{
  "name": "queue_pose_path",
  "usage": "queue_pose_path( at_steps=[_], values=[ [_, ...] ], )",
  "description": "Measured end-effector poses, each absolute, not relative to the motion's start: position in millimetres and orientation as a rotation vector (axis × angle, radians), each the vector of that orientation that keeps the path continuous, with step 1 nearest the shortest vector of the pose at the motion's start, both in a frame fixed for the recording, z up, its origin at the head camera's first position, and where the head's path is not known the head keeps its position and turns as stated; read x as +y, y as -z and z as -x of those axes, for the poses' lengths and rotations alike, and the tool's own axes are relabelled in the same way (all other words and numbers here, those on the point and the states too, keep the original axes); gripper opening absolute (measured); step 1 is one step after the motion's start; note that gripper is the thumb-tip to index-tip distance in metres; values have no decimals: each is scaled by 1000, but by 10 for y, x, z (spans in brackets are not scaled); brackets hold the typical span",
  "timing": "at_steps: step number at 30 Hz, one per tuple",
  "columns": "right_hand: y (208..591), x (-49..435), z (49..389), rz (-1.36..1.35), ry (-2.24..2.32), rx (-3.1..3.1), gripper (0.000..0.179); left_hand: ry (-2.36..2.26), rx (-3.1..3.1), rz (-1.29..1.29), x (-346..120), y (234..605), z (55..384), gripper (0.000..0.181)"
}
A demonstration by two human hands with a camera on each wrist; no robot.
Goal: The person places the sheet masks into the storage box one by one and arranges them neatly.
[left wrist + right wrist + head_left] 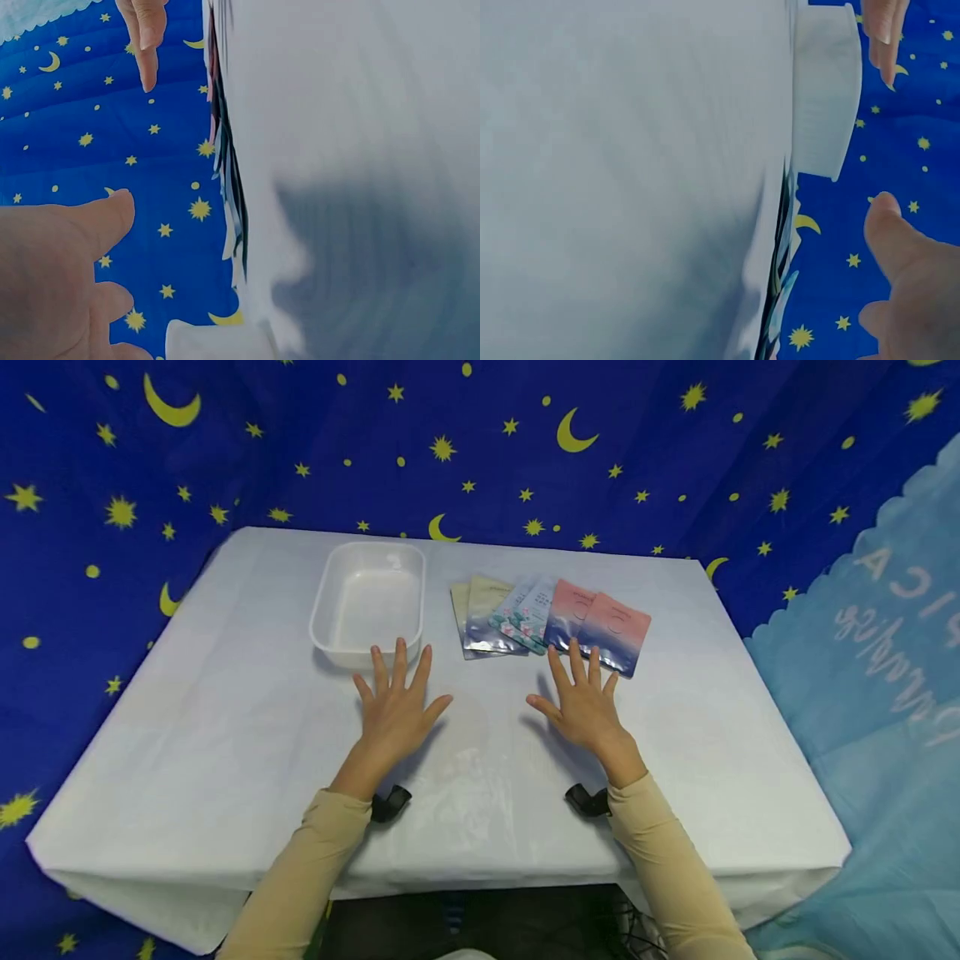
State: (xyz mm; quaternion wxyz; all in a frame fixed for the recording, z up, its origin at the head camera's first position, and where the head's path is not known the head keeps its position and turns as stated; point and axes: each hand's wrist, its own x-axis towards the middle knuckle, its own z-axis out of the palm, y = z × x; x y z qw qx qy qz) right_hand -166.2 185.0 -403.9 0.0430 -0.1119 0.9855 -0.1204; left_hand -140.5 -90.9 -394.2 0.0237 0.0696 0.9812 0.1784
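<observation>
Two hands raised over a table (480,827) draped in white, seen from the head and from each wrist. At the centre of the head view, left of the midline, the left hand (393,714) is spread wide, its fingers straight and its thumb well out, with nothing in its grasp; its fingertips overlap the near edge of a white basin (375,597) in the upper left-centre. Right of the midline, the right hand (587,710) is likewise fully splayed and holds nothing, its fingertips overlapping the lower edge of the sachets. These lie flat in an overlapping row in the upper centre to right-centre: from left to right, a beige-and-silver pair (487,606), a pale blue floral pair (528,610) and a pink-and-navy pair (615,631). Both wrist views show the sachets edge-on as thin layers along the tabletop, with each hand clear of the surface and its shadow falling on the white cover. A blue curtain (495,460) with yellow moons and stars fills the top of the head view; a light blue cloth (862,693) bearing white lettering occupies its right edge.
</observation>
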Motion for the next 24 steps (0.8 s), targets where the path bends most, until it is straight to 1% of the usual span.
queue_pose_path(
  at_steps=[14, 24],
  values=[
    [4027, 1845, 1675, 339, 467, 2995, 85, -508, 3054, -231, -950, 3926, 1439, 76],
    [3954, 1920, 1709, 315, 509, 3005, 86, -495, 3096, -227, -1055, 3829, 1521, 77]
  ],
)
